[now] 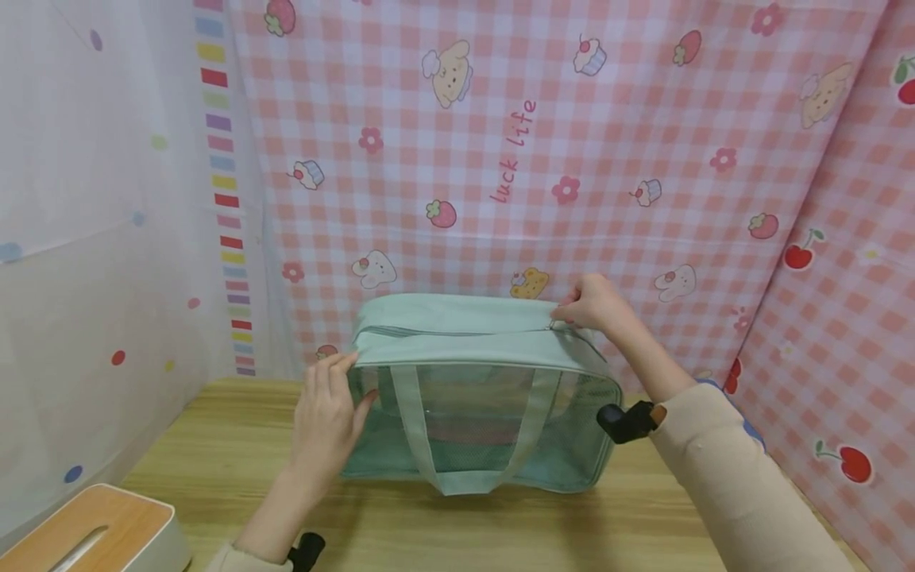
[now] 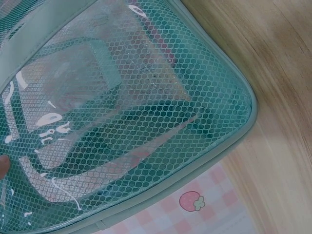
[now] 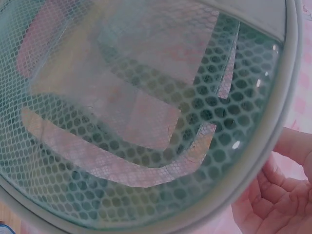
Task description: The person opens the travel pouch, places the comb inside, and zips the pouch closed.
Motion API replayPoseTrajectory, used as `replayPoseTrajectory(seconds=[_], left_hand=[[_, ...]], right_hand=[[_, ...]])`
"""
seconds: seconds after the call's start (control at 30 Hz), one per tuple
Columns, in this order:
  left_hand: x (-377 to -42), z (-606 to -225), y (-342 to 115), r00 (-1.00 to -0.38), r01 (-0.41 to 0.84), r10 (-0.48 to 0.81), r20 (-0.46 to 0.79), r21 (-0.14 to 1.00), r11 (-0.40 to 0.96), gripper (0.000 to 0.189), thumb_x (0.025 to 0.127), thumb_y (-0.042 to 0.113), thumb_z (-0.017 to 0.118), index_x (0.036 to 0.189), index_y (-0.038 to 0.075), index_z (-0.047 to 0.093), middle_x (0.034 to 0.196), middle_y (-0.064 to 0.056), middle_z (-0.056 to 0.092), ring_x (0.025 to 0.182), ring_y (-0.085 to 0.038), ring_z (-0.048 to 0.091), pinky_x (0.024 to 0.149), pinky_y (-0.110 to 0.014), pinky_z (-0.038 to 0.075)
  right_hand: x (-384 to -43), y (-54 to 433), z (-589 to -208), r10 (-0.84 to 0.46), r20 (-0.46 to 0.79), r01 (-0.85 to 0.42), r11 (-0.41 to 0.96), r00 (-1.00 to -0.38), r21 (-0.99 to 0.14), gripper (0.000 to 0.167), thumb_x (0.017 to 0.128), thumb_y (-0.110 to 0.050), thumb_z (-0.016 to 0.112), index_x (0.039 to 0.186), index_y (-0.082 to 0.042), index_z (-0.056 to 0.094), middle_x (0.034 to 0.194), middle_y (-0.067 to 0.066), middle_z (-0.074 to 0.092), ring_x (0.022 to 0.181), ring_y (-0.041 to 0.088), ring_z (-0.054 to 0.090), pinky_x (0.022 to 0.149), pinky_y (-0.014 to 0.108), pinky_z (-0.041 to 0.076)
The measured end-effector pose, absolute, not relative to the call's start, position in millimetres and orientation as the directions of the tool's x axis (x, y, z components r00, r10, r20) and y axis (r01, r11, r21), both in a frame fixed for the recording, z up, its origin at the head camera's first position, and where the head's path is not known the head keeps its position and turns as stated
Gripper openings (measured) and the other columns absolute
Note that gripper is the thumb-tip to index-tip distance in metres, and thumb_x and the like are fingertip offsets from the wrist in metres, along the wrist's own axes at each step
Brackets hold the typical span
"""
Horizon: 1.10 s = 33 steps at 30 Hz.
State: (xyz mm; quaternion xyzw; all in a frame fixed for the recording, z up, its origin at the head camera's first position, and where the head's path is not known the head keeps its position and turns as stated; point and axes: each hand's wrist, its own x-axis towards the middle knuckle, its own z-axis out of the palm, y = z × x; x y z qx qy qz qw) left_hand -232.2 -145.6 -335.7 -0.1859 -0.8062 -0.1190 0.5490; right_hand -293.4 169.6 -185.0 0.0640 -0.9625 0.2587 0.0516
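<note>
A mint-green bag (image 1: 457, 349) with see-through mesh-patterned sides stands upright on the table. Its strap handle (image 1: 407, 421) hangs down the front. My left hand (image 1: 325, 413) holds the bag's upper left corner, fingers at the top edge and thumb over the front panel. In the left wrist view only a fingertip (image 2: 3, 165) shows at the edge. At the right end of the bag's top, my right hand (image 1: 589, 303) pinches the zipper pull (image 1: 552, 323). The zipper (image 1: 429, 331) runs along the top. In the right wrist view the bag's rounded end (image 3: 146, 200) partly hides that hand.
A white tissue box (image 1: 160, 536) with a wooden lid sits at the table's front left. Pink checked cloth (image 1: 629, 119) hangs behind the bag and along the right; white dotted cloth (image 1: 93, 262) covers the left. The wood-grain table (image 1: 236, 445) spreads around the bag.
</note>
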Motion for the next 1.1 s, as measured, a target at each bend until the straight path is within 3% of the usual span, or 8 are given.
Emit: replayPoseTrajectory(seconds=[0.3,0.63,0.97,1.1], left_hand=[[-231.8,-337.2,-145.5,-0.321,0.427,0.163,0.933,-0.011,0.904,0.065,0.059,0.010,0.083,0.109,-0.012,0.047,0.103,-0.023,0.051,0.090,-0.032,0.048,0.070,-0.035,0.046],[-232.4,-336.4,-145.3,-0.320,0.432,0.165,0.933,-0.011,0.902,0.065,0.060,0.009,0.083,0.109,-0.012,0.046,0.103,-0.023,0.051,0.089,-0.032,0.048,0.069,-0.035,0.046],[-231.0,-336.3,-145.2,-0.329,0.441,0.171,0.929,-0.009,0.898,0.065,0.060,0.009,0.083,0.109,-0.012,0.047,0.102,-0.023,0.050,0.088,-0.032,0.048,0.069,-0.034,0.047],[-231.5,-336.5,-144.6,-0.328,0.438,0.165,0.930,-0.005,0.899,0.065,0.059,0.008,0.083,0.109,-0.012,0.046,0.102,-0.023,0.049,0.088,-0.031,0.048,0.069,-0.034,0.047]], right_hand=[[-291.5,178.1,-184.7,-0.088,0.136,-0.144,0.863,-0.987,-0.485,0.022,0.082,-0.016,0.065,0.070,0.000,0.058,0.069,0.008,0.063,0.063,0.018,0.060,0.053,0.020,0.044],[-290.8,192.3,-185.9,-0.096,0.153,-0.160,0.857,-0.984,-0.490,0.025,0.082,-0.016,0.064,0.063,-0.001,0.056,0.063,0.004,0.058,0.055,0.011,0.051,0.050,0.021,0.041],[-287.2,201.0,-188.6,-0.067,0.120,-0.119,0.852,-0.991,-0.510,0.023,0.084,-0.020,0.063,0.077,0.001,0.059,0.075,0.008,0.059,0.066,0.015,0.055,0.057,0.021,0.046],[-287.1,205.6,-190.1,-0.058,0.118,-0.109,0.860,-0.991,-0.498,0.024,0.084,-0.022,0.062,0.075,0.000,0.058,0.072,0.008,0.059,0.066,0.016,0.055,0.056,0.023,0.045]])
